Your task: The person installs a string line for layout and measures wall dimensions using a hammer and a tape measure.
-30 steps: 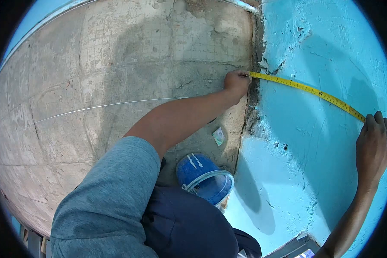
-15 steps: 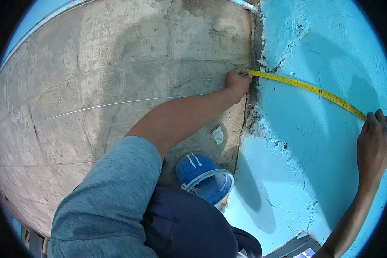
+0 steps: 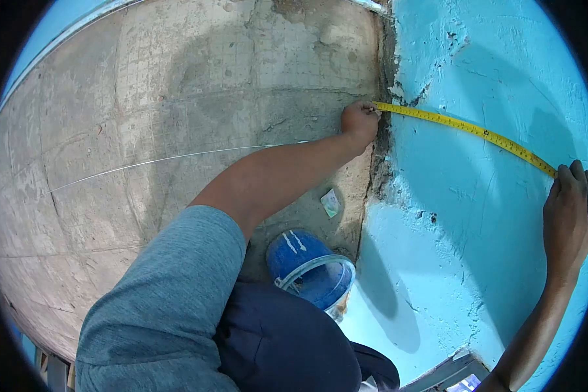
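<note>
A yellow tape measure [image 3: 467, 128] is stretched across the blue painted wall [image 3: 477, 215]. My left hand [image 3: 359, 121] pinches the tape's end against the rough edge where the blue wall meets the bare concrete wall [image 3: 176, 98]. My right hand [image 3: 567, 219] presses the other part of the tape against the blue wall at the far right. The tape's case is hidden at the frame edge.
A blue bucket [image 3: 310, 268] stands below by my leg, at the foot of the corner. A small scrap of paper [image 3: 331, 202] lies near it. A thin string [image 3: 163, 160] runs across the concrete wall. A metal frame [image 3: 447, 372] shows at the bottom right.
Both hands and the tape have shifted slightly upward along the wall; the grip on the tape is the same.
</note>
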`<state>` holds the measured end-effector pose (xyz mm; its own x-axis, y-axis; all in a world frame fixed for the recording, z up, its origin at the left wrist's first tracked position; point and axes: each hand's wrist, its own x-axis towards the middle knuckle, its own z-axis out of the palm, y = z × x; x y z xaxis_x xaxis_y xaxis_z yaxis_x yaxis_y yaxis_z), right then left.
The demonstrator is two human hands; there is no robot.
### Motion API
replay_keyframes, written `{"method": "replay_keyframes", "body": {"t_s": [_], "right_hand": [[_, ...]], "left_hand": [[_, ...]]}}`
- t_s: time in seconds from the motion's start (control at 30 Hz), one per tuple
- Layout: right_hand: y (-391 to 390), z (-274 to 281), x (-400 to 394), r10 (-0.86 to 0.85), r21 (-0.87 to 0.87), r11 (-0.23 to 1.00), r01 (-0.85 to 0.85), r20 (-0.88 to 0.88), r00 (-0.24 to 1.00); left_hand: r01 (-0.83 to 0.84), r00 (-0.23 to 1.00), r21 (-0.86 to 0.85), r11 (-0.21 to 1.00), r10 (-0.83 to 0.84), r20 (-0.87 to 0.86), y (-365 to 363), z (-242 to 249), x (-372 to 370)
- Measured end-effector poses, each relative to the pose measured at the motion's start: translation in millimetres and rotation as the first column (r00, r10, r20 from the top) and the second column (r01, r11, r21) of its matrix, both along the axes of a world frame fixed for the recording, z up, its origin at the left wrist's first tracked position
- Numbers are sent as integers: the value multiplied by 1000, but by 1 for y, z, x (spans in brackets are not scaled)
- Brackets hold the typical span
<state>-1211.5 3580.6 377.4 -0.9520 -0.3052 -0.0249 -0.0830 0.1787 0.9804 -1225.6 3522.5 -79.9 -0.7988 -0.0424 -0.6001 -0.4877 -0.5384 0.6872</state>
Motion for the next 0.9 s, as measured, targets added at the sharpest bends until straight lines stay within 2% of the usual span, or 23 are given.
{"method": "replay_keyframes", "body": {"t_s": [0.07, 0.17, 0.27, 0.33, 0.4, 0.47, 0.57, 0.6, 0.67, 0.7, 0.73, 0.8, 0.83, 0.87, 0.9], "right_hand": [[2, 2, 0, 4, 8, 1000, -4, 21, 1000], [4, 2, -2, 1, 11, 1000, -1, 26, 1000], [-4, 3, -4, -92, -94, 991, 94, 25, 995], [0, 19, 9, 22, -26, 999, -22, 6, 1000], [5, 41, 34, 31, -37, 999, -32, -18, 999], [7, 60, 72, -48, -135, 990, 44, -27, 998], [-6, 65, 138, -177, -281, 945, 170, -1, 984], [-8, 64, 163, -279, -325, 909, 261, -9, 960], [-8, 43, 208, -380, -494, 798, 345, 31, 925], [-4, 33, 228, -421, -529, 750, 396, 80, 904], [1, 23, 248, -462, -561, 696, 449, 129, 877], [6, 8, 277, -596, -617, 505, 603, 256, 761], [12, 0, 290, -612, -615, 433, 659, 336, 716], [17, -6, 303, -630, -630, 305, 715, 430, 647], [21, -12, 315, -640, -630, 170, 758, 515, 571]], "left_hand": [[9, 1000, -6, 1000, -9, 17, -4, 7, 1], [-12, 1000, -154, 988, 9, -21, 0, 4, 0], [50, 999, -153, 987, -50, 5, -12, 19, 3], [25, 999, -216, 976, -33, -34, -6, 8, 1], [24, 999, -223, 974, -34, -40, -2, 4, 0], [54, 998, -177, 983, -58, -18, -9, 10, 2], [87, 988, -361, 928, -126, -85, -14, 9, -1], [105, 979, -401, 910, -165, -118, -17, 7, -3], [130, 952, -484, 865, -245, -182, -23, 4, -12], [36, 922, -536, 843, -235, -307, -26, -2, -13], [66, 919, -520, 852, -255, -300, -28, -5, -17], [146, 910, -480, 865, -308, -278, -26, -12, -21], [192, 887, -489, 851, -364, -286, -31, -4, -20], [238, 859, -498, 834, -420, -293, -39, 4, -21], [306, 849, -390, 869, -434, -301, -42, 1, -25]]}}
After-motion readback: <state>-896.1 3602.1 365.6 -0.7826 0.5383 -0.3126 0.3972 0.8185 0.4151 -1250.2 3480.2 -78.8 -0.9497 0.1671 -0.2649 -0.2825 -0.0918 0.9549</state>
